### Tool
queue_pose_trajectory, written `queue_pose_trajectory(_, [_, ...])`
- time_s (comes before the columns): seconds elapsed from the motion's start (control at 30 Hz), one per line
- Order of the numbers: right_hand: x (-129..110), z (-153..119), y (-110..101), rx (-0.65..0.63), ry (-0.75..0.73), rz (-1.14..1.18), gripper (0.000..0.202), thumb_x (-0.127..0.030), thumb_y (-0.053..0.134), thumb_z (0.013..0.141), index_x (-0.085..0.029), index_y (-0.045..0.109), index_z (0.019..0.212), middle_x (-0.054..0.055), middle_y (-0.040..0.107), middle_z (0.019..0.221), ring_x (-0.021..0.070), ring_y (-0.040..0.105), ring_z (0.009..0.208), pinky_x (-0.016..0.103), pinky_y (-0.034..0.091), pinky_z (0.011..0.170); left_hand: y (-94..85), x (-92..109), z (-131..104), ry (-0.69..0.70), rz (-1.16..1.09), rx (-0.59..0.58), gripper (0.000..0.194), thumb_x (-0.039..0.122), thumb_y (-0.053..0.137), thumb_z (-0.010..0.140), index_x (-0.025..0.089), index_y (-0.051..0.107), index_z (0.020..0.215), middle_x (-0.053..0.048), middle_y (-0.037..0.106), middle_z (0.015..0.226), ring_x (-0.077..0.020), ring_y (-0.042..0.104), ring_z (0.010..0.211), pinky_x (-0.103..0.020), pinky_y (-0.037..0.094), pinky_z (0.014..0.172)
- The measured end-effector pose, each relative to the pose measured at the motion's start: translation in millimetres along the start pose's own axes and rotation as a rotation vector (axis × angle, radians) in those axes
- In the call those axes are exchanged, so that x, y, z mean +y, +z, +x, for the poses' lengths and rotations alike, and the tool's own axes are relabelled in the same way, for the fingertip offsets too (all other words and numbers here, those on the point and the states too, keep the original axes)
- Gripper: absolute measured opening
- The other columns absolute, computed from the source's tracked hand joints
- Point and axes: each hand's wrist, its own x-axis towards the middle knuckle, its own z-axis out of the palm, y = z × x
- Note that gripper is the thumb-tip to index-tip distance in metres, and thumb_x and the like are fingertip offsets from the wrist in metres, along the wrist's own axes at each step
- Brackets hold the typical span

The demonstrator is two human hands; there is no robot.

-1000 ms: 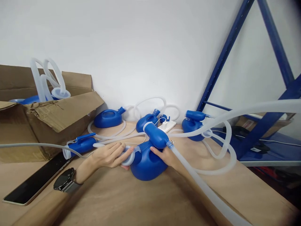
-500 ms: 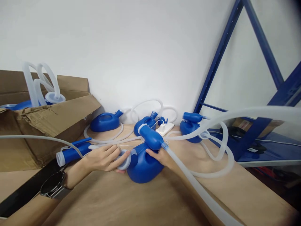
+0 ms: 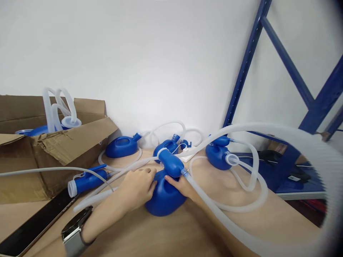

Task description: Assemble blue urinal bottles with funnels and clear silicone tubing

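Note:
A blue jug (image 3: 164, 200) stands on the wooden table in front of me. My right hand (image 3: 180, 184) is wrapped round its handle, the thumb on top. Curled fingers of my left hand (image 3: 142, 184) press at the jug's left side, around its neck, which they hide. Lying over the jug's top is a blue bottle-shaped piece (image 3: 171, 162) with a whitish rim, joined at its lower right end to a translucent hose (image 3: 209, 201). A watch sits on my left wrist.
Other blue jugs (image 3: 122, 146) with coiled hoses stand by the wall. A cardboard box (image 3: 80, 137) is at the left, near a blue bottle piece (image 3: 87, 182) and a black flat device (image 3: 37, 221). A blue metal shelf (image 3: 297, 171) stands right; a hose loops across the right side.
My left hand has moved from the whitish cap onto the jug's neck area, and the cap is no longer visible there. The large hose loop at the right has swung lower. The view has shifted slightly.

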Motion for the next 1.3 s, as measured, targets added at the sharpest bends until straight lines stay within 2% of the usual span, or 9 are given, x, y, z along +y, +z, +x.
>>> queue_pose_trajectory(0.1, [-2, 0, 0, -0.006, -0.011, 0.034, 0.062, -0.064, 0.068, 0.083, -0.023, 0.067, 0.13, 0.011, 0.073, 0.127, 0.0349, 0.067, 0.121, 0.05, 0.053, 0.108, -2.5, 7, 6, -0.072, -0.011, -0.066, 0.027, 0.027, 0.043, 0.102, 0.017, 0.068, 0.108, -0.014, 0.078, 0.106, -0.0348, 0.075, 0.097, -0.04, 0.053, 0.072])
queue_pose_trajectory(0.2, [-3, 1, 0, 0.016, -0.029, 0.058, 0.062, -0.061, 0.07, 0.082, -0.025, 0.065, 0.133, 0.009, 0.073, 0.127, 0.0338, 0.068, 0.12, 0.049, 0.055, 0.106, 4.5, 6, 10, -0.103, 0.013, -0.043, 0.029, 0.027, 0.042, 0.102, 0.018, 0.07, 0.103, -0.015, 0.079, 0.1, -0.0347, 0.076, 0.091, -0.037, 0.049, 0.065])
queue_pose_trajectory(0.33, [-4, 1, 0, 0.01, -0.025, 0.071, 0.061, -0.063, 0.07, 0.081, -0.025, 0.068, 0.128, 0.01, 0.074, 0.124, 0.0354, 0.068, 0.119, 0.052, 0.054, 0.108, 18.9, -3, 16, -0.076, 0.019, 0.157, 0.026, 0.024, 0.048, 0.096, 0.02, 0.066, 0.077, -0.012, 0.076, 0.076, -0.0323, 0.075, 0.071, -0.032, 0.034, 0.051])
queue_pose_trajectory(0.47, [-6, 2, -2, -0.001, 0.001, 0.094, 0.061, -0.064, 0.071, 0.08, -0.024, 0.069, 0.126, 0.012, 0.075, 0.121, 0.0371, 0.069, 0.117, 0.053, 0.053, 0.107, 28.8, -10, 16, -0.076, -0.123, 0.341, 0.023, 0.024, 0.05, 0.094, 0.022, 0.055, 0.071, -0.008, 0.072, 0.067, -0.0282, 0.071, 0.061, -0.029, 0.025, 0.049])
queue_pose_trajectory(0.8, [-5, 2, -3, 0.006, 0.013, 0.134, 0.07, -0.063, 0.072, 0.079, -0.024, 0.062, 0.136, 0.011, 0.072, 0.13, 0.0376, 0.067, 0.121, 0.053, 0.053, 0.107, 53.1, -10, -5, -0.042, -0.583, 0.791, 0.031, 0.039, 0.041, 0.105, 0.025, 0.052, 0.08, 0.0, 0.075, 0.068, -0.0195, 0.071, 0.058, -0.028, 0.047, 0.053])
queue_pose_trajectory(0.93, [0, 3, -4, -0.009, 0.006, 0.115, 0.068, -0.064, 0.071, 0.08, -0.022, 0.065, 0.133, 0.013, 0.072, 0.13, 0.0382, 0.066, 0.124, 0.054, 0.051, 0.111, 55.6, -16, -12, -0.201, -0.734, 0.949, 0.032, 0.04, 0.044, 0.105, 0.024, 0.048, 0.077, 0.0, 0.075, 0.066, -0.0163, 0.07, 0.056, -0.026, 0.052, 0.056])
queue_pose_trajectory(1.0, [5, 4, -5, -0.017, 0.025, 0.087, 0.068, -0.067, 0.069, 0.079, -0.021, 0.067, 0.129, 0.014, 0.072, 0.128, 0.0397, 0.064, 0.125, 0.056, 0.049, 0.112, 56.5, -23, -18, -0.241, -0.751, 0.961, 0.032, 0.041, 0.046, 0.105, 0.024, 0.049, 0.078, 0.0, 0.074, 0.066, -0.0152, 0.067, 0.054, -0.025, 0.05, 0.052])
queue_pose_trajectory(1.13, [14, 8, -9, 0.0, 0.046, 0.054, 0.071, -0.073, 0.066, 0.078, -0.022, 0.067, 0.129, 0.014, 0.07, 0.132, 0.0402, 0.06, 0.131, 0.058, 0.047, 0.113, 54.5, -42, -29, -0.102, -0.631, 0.867, 0.03, 0.042, 0.047, 0.104, 0.023, 0.056, 0.082, 0.001, 0.071, 0.066, -0.0159, 0.066, 0.055, -0.024, 0.046, 0.047])
queue_pose_trajectory(1.3, [19, 15, -22, -0.043, 0.038, 0.037, 0.068, -0.073, 0.06, 0.083, -0.023, 0.068, 0.127, 0.014, 0.07, 0.132, 0.0397, 0.06, 0.132, 0.059, 0.043, 0.117, 54.0, -71, -34, -0.083, -0.402, 0.593, 0.031, 0.048, 0.045, 0.103, 0.024, 0.061, 0.09, 0.002, 0.071, 0.065, -0.0189, 0.067, 0.054, -0.027, 0.046, 0.052])
